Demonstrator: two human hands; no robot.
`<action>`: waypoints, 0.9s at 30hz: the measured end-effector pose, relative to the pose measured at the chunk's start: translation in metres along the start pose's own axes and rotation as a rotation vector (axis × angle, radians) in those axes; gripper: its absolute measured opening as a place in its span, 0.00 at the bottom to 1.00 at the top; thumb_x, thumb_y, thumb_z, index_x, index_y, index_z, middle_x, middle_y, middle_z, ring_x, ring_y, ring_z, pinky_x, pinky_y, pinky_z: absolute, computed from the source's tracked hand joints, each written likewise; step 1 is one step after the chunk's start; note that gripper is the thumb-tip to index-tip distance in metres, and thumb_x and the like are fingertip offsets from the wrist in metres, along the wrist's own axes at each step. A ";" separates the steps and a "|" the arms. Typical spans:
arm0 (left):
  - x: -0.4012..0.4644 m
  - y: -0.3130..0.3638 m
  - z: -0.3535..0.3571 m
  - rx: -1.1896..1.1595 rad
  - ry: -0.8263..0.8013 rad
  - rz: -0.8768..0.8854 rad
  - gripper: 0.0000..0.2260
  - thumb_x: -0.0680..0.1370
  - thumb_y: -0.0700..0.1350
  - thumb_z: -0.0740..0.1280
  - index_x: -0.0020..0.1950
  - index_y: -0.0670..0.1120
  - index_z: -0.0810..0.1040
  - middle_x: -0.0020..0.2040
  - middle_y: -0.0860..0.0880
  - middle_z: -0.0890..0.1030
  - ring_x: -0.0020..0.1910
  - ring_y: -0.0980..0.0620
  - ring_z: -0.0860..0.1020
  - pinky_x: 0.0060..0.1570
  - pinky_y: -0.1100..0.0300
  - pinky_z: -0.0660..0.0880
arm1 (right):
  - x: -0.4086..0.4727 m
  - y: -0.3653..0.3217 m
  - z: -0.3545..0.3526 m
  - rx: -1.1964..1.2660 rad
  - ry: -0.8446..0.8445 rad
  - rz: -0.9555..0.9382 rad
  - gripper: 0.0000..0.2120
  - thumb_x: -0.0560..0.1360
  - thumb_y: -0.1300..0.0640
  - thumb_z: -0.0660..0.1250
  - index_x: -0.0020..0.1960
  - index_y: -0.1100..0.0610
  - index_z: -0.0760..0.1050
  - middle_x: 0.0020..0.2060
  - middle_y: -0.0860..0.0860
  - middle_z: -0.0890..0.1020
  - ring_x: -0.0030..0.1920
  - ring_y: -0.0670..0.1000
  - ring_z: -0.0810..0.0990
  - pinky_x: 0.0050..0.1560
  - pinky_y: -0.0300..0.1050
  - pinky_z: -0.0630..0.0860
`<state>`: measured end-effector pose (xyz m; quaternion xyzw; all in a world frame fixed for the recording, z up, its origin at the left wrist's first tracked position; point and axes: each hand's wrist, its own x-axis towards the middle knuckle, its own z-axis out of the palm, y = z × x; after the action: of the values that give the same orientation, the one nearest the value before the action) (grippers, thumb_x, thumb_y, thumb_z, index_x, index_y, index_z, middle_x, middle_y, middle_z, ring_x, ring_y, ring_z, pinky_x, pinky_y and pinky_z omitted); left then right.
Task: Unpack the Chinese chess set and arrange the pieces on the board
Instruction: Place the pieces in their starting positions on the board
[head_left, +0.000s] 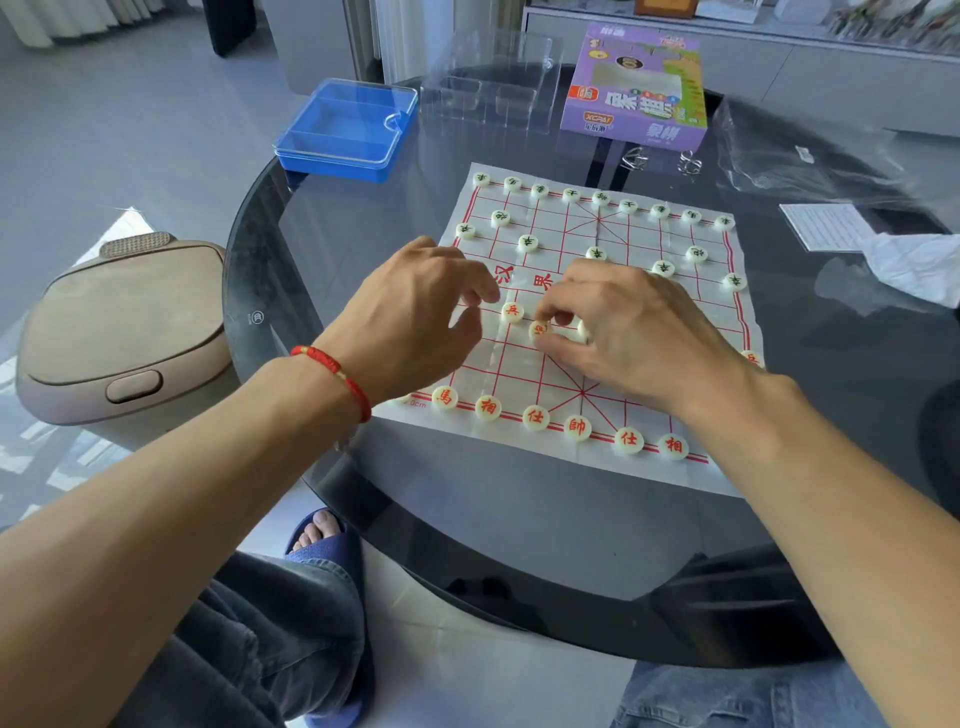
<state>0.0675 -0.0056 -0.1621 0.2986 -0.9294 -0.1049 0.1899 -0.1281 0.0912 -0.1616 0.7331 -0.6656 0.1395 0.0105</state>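
Board (519, 374), table centre: green side at 12 o'clock looks complete; red back row at 6 mostly set, soldiers outstanding. Right hand (631, 332) pinches a red piece (539, 329). Left hand (426, 312), curled loosely, holds nothing beside placed soldier (512, 310).

Both forearms are bare, with no sleeves in sight. The left wrist carries a red braided cord bracelet (332, 375) with a small gold-coloured bead worked into it. The left leg is covered by dark grey jeans (249, 644), the right by lighter blue denim (727, 696). A navy open-toed slipper (332, 551) leaves the toes showing.
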 end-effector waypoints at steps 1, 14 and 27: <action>0.000 0.004 -0.002 -0.054 0.016 -0.044 0.11 0.80 0.40 0.66 0.61 0.46 0.83 0.56 0.49 0.84 0.48 0.56 0.77 0.44 0.74 0.69 | -0.001 -0.002 -0.002 0.022 0.049 -0.015 0.13 0.78 0.45 0.70 0.55 0.53 0.82 0.47 0.47 0.79 0.43 0.50 0.77 0.45 0.51 0.79; 0.007 0.008 -0.019 -0.596 -0.106 -0.450 0.08 0.76 0.44 0.73 0.55 0.47 0.85 0.45 0.53 0.86 0.38 0.62 0.83 0.37 0.74 0.76 | 0.003 0.002 -0.032 0.133 0.308 -0.020 0.16 0.79 0.43 0.68 0.48 0.55 0.84 0.42 0.48 0.82 0.40 0.48 0.79 0.44 0.49 0.79; -0.001 0.001 -0.007 -0.189 -0.154 -0.328 0.09 0.80 0.39 0.69 0.58 0.45 0.85 0.53 0.50 0.84 0.44 0.57 0.78 0.37 0.78 0.68 | -0.017 0.040 -0.033 0.107 0.182 0.147 0.10 0.80 0.53 0.68 0.47 0.57 0.85 0.41 0.51 0.83 0.39 0.50 0.77 0.45 0.41 0.70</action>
<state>0.0707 -0.0048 -0.1558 0.4178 -0.8662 -0.2435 0.1257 -0.1750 0.1095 -0.1406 0.6661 -0.7055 0.2412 0.0217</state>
